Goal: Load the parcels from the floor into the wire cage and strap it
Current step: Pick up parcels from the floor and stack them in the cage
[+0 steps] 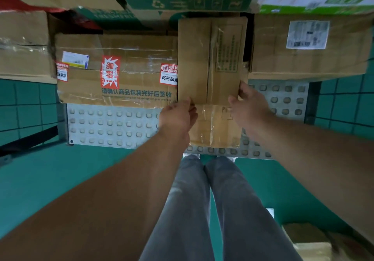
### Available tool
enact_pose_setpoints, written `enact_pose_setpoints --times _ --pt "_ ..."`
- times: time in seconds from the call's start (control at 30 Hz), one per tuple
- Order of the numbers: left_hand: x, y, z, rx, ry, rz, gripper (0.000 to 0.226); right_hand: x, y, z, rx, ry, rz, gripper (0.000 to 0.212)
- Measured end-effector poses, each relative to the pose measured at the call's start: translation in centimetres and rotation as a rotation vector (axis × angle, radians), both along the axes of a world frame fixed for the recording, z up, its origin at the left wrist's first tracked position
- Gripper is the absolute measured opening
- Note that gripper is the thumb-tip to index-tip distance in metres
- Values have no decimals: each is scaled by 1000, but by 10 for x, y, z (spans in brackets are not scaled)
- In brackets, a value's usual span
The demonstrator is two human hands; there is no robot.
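Between stickered box [121, 74], labelled box [303, 58], hands grip narrow parcel [210, 58]: left hand [178, 119], right hand [251, 105] at near corners.

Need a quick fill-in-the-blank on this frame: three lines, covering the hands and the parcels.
1. The narrow brown cardboard parcel is gripped by the left hand and right hand, so by ___ hands in all.
2. The wide taped cardboard box on its left bears stickers in white and ___.
3. The cardboard box with a white barcode label lies on the parcel's ___ side.

Missing words: two; red; right.
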State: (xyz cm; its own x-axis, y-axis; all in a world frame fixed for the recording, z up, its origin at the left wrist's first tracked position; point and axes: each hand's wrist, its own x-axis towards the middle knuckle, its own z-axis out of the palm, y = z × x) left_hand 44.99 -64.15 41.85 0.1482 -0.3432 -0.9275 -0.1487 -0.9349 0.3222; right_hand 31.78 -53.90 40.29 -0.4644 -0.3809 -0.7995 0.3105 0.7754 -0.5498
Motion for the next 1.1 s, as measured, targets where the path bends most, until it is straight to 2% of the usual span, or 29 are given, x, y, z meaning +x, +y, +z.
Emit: enact_pose_setpoints --times 0.13,0.23,0.27,0.33,0.4,0.5,0.57,0.8,1.0,1.1 --pt "-4 -1 9 -10 41 8 26 -15 -14 6 66 -127 39 56" --pt "3 13 31 9 22 -216 24 -7 5 32 163 -212 134 69" --pt "6 18 44 20 -7 -318 22 -1 15 45 234 -203 162 67" --pt "12 28 68 18 -51 -481 13 11 33 63 318 -185 172 47" --pt "17 39 95 -1 -26 -609 7 26 57 87 294 -256 119 32" --pt "27 55 133 -22 32 -781 14 51 96 132 235 -363 32 29" --pt "32 69 158 -44 65 -896 17 67 122 160 215 -351 -139 28" --pt "39 139 248 -93 224 -1387 15 128 225 265 37 -273 -952 20" --pt "43 225 311 -106 329 -1882 15 221 309 323 28 -180 -1201 16" --pt "55 279 338 -168 422 -2062 14 278 356 347 -9 -143 -1309 21"
